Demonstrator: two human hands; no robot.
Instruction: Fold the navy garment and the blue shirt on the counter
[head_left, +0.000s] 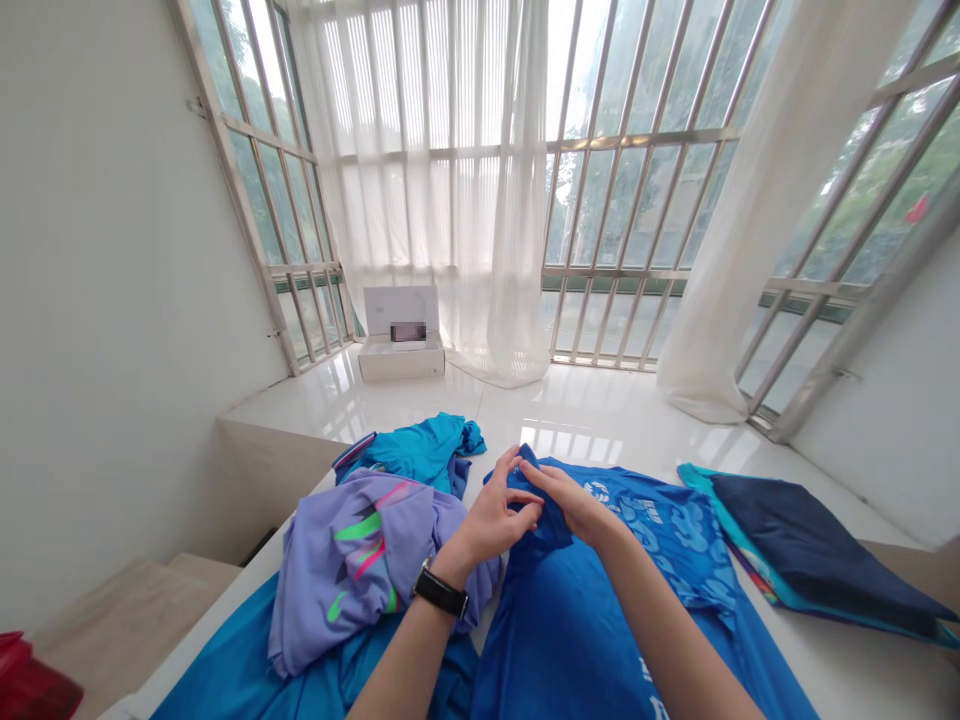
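Observation:
A blue T-shirt (637, 560) with pale printing lies spread in front of me. At its upper left edge, both hands meet around a raised fold of the cloth. My left hand (495, 515), with a black watch on the wrist, has its fingers curled at the fold. From the other side, my right hand (574, 500) pinches the same bit of fabric. Its thumb is partly hidden by the cloth. Left of my hands is a crumpled lilac shirt (330, 570) with green and pink marks, lying on a teal garment (232, 650).
Behind the lilac shirt lies a bunched turquoise garment (427, 450). A folded navy and teal garment (810, 540) rests at the right. An open white box (401, 362) stands on the glossy sill by sheer curtains (495, 200) and barred windows. Something red (34, 680) shows at lower left.

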